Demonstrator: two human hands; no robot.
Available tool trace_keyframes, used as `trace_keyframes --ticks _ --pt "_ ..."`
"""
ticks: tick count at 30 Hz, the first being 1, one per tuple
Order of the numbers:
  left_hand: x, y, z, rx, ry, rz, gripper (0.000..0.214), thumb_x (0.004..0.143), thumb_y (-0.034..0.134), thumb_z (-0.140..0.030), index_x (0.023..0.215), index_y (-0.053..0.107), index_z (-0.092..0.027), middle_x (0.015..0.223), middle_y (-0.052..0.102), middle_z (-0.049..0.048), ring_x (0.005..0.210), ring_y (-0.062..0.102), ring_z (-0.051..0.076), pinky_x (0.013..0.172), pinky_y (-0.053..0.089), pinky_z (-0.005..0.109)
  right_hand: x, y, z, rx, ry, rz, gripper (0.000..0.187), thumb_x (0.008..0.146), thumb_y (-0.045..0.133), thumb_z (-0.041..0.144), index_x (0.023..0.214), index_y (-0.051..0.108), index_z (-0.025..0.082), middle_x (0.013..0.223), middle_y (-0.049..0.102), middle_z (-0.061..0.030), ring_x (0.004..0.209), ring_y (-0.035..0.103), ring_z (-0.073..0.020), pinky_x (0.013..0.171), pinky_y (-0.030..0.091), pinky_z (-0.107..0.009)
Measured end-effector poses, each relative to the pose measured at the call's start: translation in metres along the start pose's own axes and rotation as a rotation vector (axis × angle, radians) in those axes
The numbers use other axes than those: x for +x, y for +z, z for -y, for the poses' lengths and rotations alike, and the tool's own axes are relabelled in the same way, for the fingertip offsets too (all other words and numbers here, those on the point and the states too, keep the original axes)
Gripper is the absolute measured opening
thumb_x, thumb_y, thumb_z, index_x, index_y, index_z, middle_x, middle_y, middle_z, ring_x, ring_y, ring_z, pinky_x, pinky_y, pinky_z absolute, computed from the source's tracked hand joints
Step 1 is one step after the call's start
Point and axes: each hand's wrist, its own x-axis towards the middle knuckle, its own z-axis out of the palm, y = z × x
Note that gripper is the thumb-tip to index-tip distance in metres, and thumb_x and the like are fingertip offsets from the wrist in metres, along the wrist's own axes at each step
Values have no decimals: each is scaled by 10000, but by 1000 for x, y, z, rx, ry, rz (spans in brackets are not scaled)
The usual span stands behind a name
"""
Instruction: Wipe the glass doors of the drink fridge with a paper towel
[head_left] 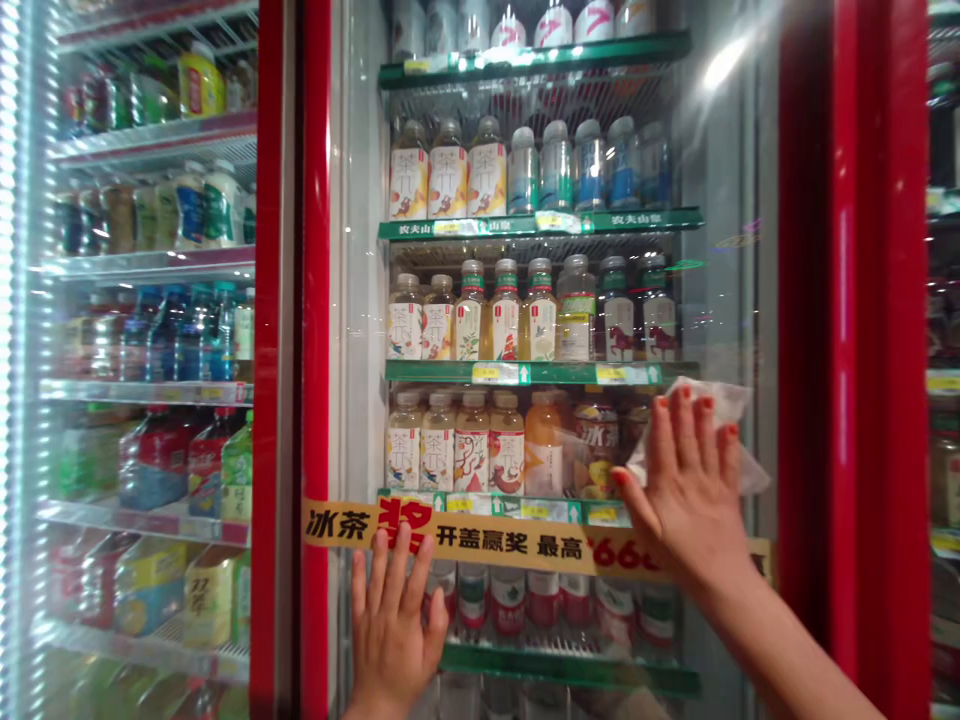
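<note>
A glass fridge door (724, 300) in a red frame stands in front of me. My right hand (694, 490) presses a thin white tissue (750, 465) flat against the glass at the right, fingers stretched and pointing up. Lower down, near the middle left, my left hand (397, 620) lies with its fingers spread on the pane, fingertips over a tan sticker strip (510, 540) with Chinese lettering. The strip crosses the door, and my right wrist and forearm hide part of it. Nothing is held in the left hand.
Behind the glass, bottled drinks (506, 310) stand in rows on green-edged shelves (540, 222). To the left, another fridge holds many drinks (184, 340) on its shelves. Red door frames (315, 300) border the pane, with more shelves at the right edge.
</note>
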Motion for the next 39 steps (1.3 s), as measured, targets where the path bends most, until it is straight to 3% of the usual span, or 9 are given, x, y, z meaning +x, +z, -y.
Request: trace_keyframes --ticks 6,11,14,18,21,25,28,34,39 --pt "0 0 -1 -22 -17 2 765 1011 581 -272 1717 287 -293 1817 225 -10 1708 165 248 1422 67 501 -74 1 44 42 -603 61 887 1060 361 742 1717 290 152 1800 259 -47 1701 141 -276 1410 30 -488" --pt "-1 2 -2 17 -16 0 785 993 578 -240 1719 283 -287 1819 226 2 1706 170 267 1421 78 520 -31 -2 3 26 -103 25 779 1110 358 520 1756 95 175 1833 101 -87 1708 75 -292 1391 79 -577" --pt "-3 1 -1 52 1 7 787 983 567 -200 1718 289 -252 1822 222 27 1707 164 283 1423 71 525 2 4 27 43 54 4 831 1099 362 551 1756 27 168 1834 47 -108 1706 46 -335 1373 110 -650" --pt "-7 0 5 85 31 30 805 962 581 -163 1714 300 -227 1817 234 50 1704 177 286 1425 80 514 -36 13 78 62 -420 -1 893 1045 396 733 1724 276 165 1764 348 -67 1704 131 -288 1409 48 -533" --pt "-8 1 7 98 56 25 840 937 588 -119 1716 291 -220 1817 229 52 1704 179 287 1425 85 511 -66 14 70 58 -688 -17 854 1014 416 799 1660 445 241 1737 403 24 1702 143 -265 1415 23 -491" --pt "-6 4 5 63 33 -18 816 956 584 -166 1715 291 -219 1818 229 42 1705 177 277 1426 77 509 -30 8 38 31 -290 -10 777 1091 427 549 1740 220 175 1813 207 -55 1701 137 -260 1407 55 -500" --pt "-6 4 4 34 16 -25 799 972 596 -233 1714 299 -224 1817 234 36 1704 182 276 1426 80 506 5 12 57 23 -20 -29 821 1092 429 509 1757 79 179 1821 131 -81 1700 125 -305 1397 76 -573" --pt "-9 3 7 27 15 0 795 984 582 -231 1720 283 -275 1814 233 14 1703 184 248 1424 89 488 -60 21 102 77 -563 21 929 1017 387 807 1693 367 169 1782 310 -18 1707 103 -295 1411 -13 -505" --pt "-10 7 4 -4 -11 -18 774 993 587 -241 1713 303 -280 1809 252 7 1699 200 253 1423 103 506 -70 7 29 2 -38 24 877 1078 454 516 1741 88 75 1823 72 -153 1708 65 -316 1396 81 -561"
